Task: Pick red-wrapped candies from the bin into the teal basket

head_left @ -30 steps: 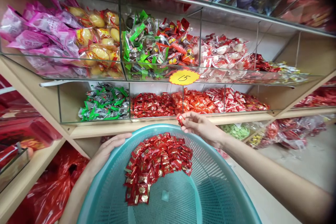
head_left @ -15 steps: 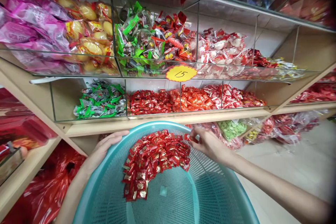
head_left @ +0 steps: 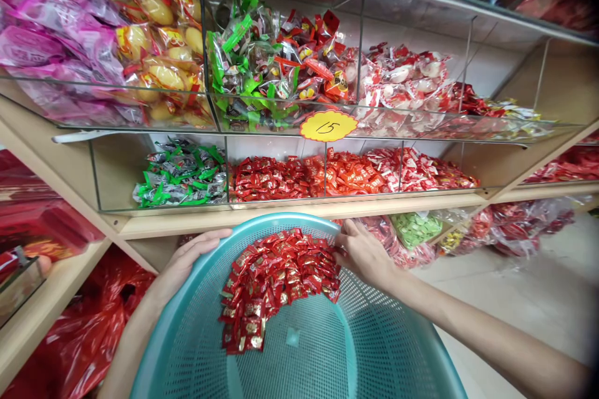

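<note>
A large turquoise plastic mesh basket point(head_left: 299, 380) is in front of me, holding a heap of small red-wrapped candies point(head_left: 285, 280) against its far and left sides. My left hand point(head_left: 191, 259) grips the basket's left rim, its fingers lying along the outside edge. At the far right of the rim, my right hand point(head_left: 362, 255) is closed over the edge. Its curled fingertips reach inside beside the candies and are partly hidden.
Just beyond the basket is a wooden shelf edge point(head_left: 299, 211). Clear dividers separate green-wrapped candies point(head_left: 182, 174), red candies point(head_left: 269, 177) and orange-red candies point(head_left: 353, 173). A yellow price tag point(head_left: 328, 125) marks the upper tier. Red bags point(head_left: 93, 330) lie lower left.
My right hand has shifted slightly, its fingers now more curled over the rim. The view has moved a little; my left hand and the candy heap stay in place.
</note>
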